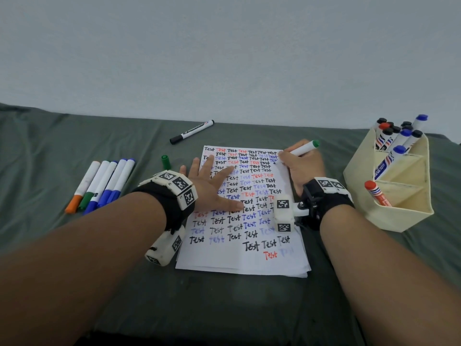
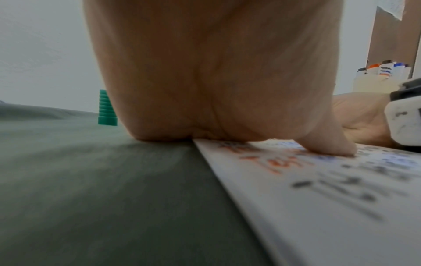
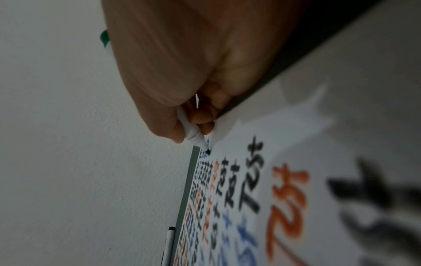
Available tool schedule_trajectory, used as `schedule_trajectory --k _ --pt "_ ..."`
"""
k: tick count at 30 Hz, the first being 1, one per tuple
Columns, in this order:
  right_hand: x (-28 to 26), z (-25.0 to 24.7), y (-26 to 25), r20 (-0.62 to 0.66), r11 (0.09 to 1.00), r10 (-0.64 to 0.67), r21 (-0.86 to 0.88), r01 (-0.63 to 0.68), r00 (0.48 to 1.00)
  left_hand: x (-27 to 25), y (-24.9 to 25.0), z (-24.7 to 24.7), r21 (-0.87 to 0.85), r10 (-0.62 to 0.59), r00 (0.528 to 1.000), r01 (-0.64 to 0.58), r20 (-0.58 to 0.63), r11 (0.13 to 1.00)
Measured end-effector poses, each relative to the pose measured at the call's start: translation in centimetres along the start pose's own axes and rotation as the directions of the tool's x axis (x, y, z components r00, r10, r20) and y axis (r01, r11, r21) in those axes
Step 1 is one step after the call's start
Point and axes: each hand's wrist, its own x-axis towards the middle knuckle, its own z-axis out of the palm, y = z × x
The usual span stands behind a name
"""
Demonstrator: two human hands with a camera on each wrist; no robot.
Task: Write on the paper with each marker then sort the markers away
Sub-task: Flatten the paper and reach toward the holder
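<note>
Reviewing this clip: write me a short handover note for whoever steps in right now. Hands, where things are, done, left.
Left hand: flat, fingers spread, pressing down the white paper sheet covered in "Test" words.
Right hand: grips the uncapped green-ended white marker, tip at the paper's upper right edge.
Its ribbed green cap stands on the grey cloth, left of the paper.
Five capped markers lie in a row far left; a black marker lies beyond the paper.
Done: many markers already sit in the cream plastic organiser.
Left: finish the green word, recap, sort it; test and sort the rest.

Green-capped marker (image 1: 303,148), grey-green cloth (image 1: 62,136)
</note>
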Motion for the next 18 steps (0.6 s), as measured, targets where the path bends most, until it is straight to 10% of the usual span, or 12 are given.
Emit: schedule_trajectory --k 18 --pt "0.02 -0.06 0.04 -0.038 1.0 0.002 0.009 -0.002 0.999 -0.23 0.03 -0.1 0.002 0.003 1.0 -0.003 0.007 1.0"
